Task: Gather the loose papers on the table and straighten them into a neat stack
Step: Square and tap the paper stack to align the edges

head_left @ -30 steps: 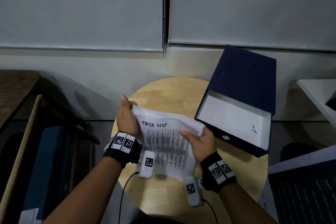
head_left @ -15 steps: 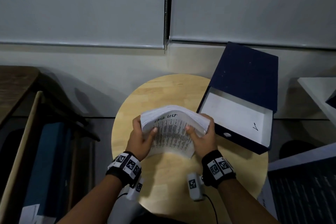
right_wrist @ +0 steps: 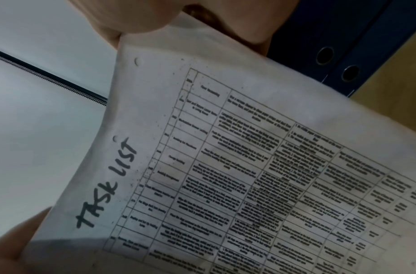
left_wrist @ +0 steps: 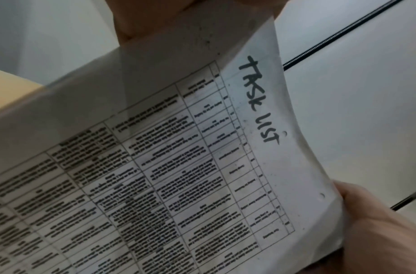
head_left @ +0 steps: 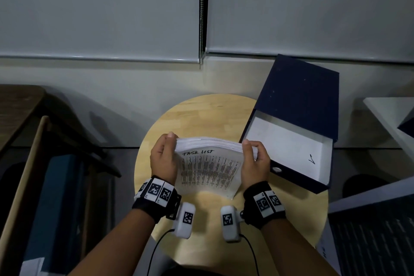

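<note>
A thick stack of papers [head_left: 210,170] stands tilted on the round wooden table [head_left: 201,114], with its lower edge down near the tabletop. The top page, headed "TASK LIST", faces me. My left hand [head_left: 167,152] grips the stack's left edge and my right hand [head_left: 251,152] grips its right edge, thumbs on the front page. The stack bows slightly between them. In the left wrist view the printed page [left_wrist: 202,166] fills the picture. In the right wrist view the same page [right_wrist: 249,166] runs from my right hand [right_wrist: 155,18] at the top.
An open dark blue box file [head_left: 298,119] with a white inside lies on the table's right side, close to my right hand. A dark wooden bench [head_left: 18,107] stands at the left. More dark files [head_left: 369,237] sit at the lower right. Roller blinds hang behind.
The papers were loose and bent a second ago. Both hands have shifted to the side edges and pulled the sheets together into one upright, squarer stack.
</note>
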